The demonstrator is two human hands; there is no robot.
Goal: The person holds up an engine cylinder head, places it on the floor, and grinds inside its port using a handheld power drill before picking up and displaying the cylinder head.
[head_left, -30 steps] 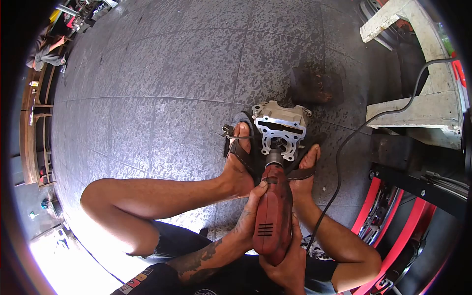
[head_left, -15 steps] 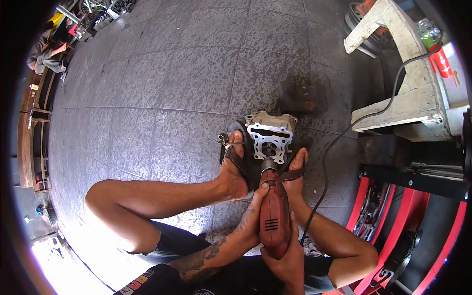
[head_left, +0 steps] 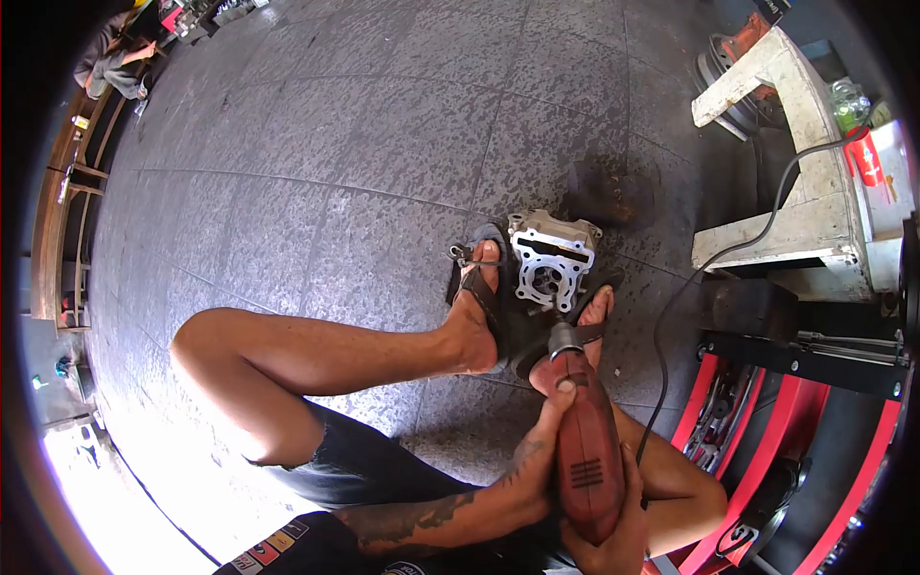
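Both of my hands are around a red power drill (head_left: 586, 446), which points away from me. My left hand (head_left: 554, 417) is closed about its front part, with the thumb on top of the body. At the rear end, my right hand (head_left: 618, 537) wraps the casing from the right and below. The drill's metal chuck (head_left: 564, 337) is just short of a metal engine cylinder head (head_left: 553, 251). The cylinder head rests on the floor between my feet, its flat face with a round opening turned toward me. Whatever sits in the chuck's tip is hard to make out.
A dark cable (head_left: 659, 359) runs right of the drill toward a worn white wooden stand (head_left: 781, 235). Red-framed racks (head_left: 795, 412) with tools stand at the right. A person (head_left: 113, 62) sits by a wooden bench (head_left: 57, 211) at the far left. Tiled floor (head_left: 364, 134) spreads ahead.
The drill has drawn back from the cylinder head toward me and to the right, with both hands still on it. The camera view has shifted slightly.
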